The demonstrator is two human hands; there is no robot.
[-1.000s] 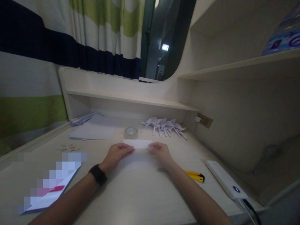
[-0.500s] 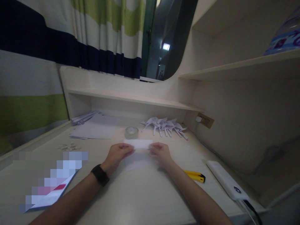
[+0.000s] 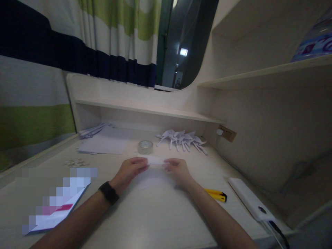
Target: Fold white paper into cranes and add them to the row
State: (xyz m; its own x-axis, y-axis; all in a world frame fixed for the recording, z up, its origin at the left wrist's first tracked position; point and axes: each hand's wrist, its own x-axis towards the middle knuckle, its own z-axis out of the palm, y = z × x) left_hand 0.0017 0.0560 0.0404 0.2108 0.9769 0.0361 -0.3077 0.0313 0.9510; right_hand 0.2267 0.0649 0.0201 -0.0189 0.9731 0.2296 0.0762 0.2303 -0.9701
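A strip of white paper [image 3: 156, 160] is stretched between my two hands above the desk. My left hand [image 3: 133, 169], with a black band on its wrist, pinches the strip's left end between thumb and fingers. On the other side my right hand [image 3: 178, 168] grips the right end the same way; its fingertips are slightly blurred. Below the strip, another piece of white paper [image 3: 151, 180] shows on the desk; whether it joins the strip I cannot tell. A roll of clear tape [image 3: 145, 147] lies just beyond my left hand.
Folded paper pinwheels [image 3: 181, 138] lie at the back, right of a stack of paper [image 3: 107, 140]. Small white pieces [image 3: 76, 162] and a partly blurred flat device [image 3: 62, 207] are at left. A yellow utility knife [image 3: 216, 195] and white power strip [image 3: 249, 199] lie right.
The upper edge of the paper strip has come down, so less of it shows above my fingers. Both hands keep their hold in nearly the same place.
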